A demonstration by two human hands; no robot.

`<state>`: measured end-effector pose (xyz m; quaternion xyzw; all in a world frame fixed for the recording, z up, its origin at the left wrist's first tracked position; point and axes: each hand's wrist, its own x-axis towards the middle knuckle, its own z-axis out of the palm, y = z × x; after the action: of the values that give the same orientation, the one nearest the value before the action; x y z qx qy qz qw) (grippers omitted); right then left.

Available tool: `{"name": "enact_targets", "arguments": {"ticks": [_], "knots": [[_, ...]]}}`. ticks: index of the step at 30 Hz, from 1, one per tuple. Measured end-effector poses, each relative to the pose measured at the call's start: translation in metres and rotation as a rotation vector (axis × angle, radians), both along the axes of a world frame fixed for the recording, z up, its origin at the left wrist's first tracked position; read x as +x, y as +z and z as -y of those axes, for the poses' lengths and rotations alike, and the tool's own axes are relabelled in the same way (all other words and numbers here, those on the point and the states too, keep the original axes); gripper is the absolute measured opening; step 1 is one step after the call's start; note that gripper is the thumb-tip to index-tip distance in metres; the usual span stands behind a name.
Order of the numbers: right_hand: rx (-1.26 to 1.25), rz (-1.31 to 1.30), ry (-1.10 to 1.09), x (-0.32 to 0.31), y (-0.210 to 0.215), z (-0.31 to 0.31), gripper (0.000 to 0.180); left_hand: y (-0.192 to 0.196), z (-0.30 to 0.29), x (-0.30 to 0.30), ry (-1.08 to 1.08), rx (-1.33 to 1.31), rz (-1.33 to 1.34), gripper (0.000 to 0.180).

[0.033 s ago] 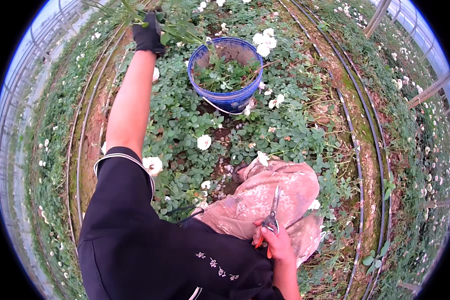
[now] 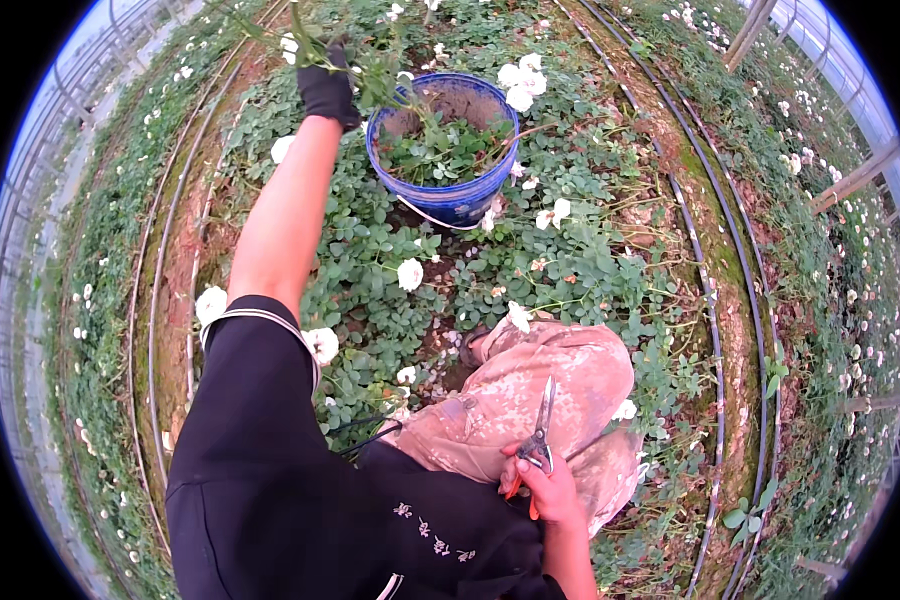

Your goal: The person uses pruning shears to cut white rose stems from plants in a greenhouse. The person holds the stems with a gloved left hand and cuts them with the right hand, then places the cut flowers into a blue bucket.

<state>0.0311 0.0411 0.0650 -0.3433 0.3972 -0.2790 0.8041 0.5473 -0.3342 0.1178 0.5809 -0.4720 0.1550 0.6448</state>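
Note:
My left hand [image 2: 327,88], in a black glove, is stretched out to the far left of the bucket. It is closed round several leafy green rose stems [image 2: 372,72], whose upper ends run out past the top edge. My bare right hand [image 2: 552,488] rests by my bent knee and grips pruning shears [image 2: 538,440] by their orange handles. The blades point away from me and look closed together. A blue bucket [image 2: 442,200] with a white handle stands among the plants, with cut leafy stems [image 2: 448,150] inside.
Low rose bushes [image 2: 360,250] with white blooms [image 2: 410,274] surround the bucket and my legs. Black hoses [image 2: 745,270] run along bare soil strips on both sides. Wooden posts [image 2: 855,178] stand on the right, under a greenhouse frame.
My left hand has moved right and slightly nearer, toward the bucket, with the stems still in it. My right hand keeps its grip on the shears. The whole view has shifted slightly.

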Motion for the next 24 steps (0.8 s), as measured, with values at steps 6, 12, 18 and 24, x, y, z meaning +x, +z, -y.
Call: {"name": "enact_targets", "arguments": {"ticks": [6,12,18,24], "knots": [[0.013,-0.021,-0.02,-0.004,-0.002,0.006,0.028,-0.121,0.032,-0.068,0.016,0.618,-0.062,0.036],[0.044,-0.01,-0.051,0.001,-0.003,0.021,0.027,-0.132,0.052,-0.08,-0.105,1.119,0.369,0.036],[-0.019,-0.073,-0.024,0.018,0.001,0.041,0.024,-0.161,0.12,-0.09,-0.107,1.336,0.745,0.03],[-0.191,-0.285,0.086,0.02,0.006,0.066,0.022,-0.208,0.187,-0.102,0.011,1.352,1.002,0.036]]}}
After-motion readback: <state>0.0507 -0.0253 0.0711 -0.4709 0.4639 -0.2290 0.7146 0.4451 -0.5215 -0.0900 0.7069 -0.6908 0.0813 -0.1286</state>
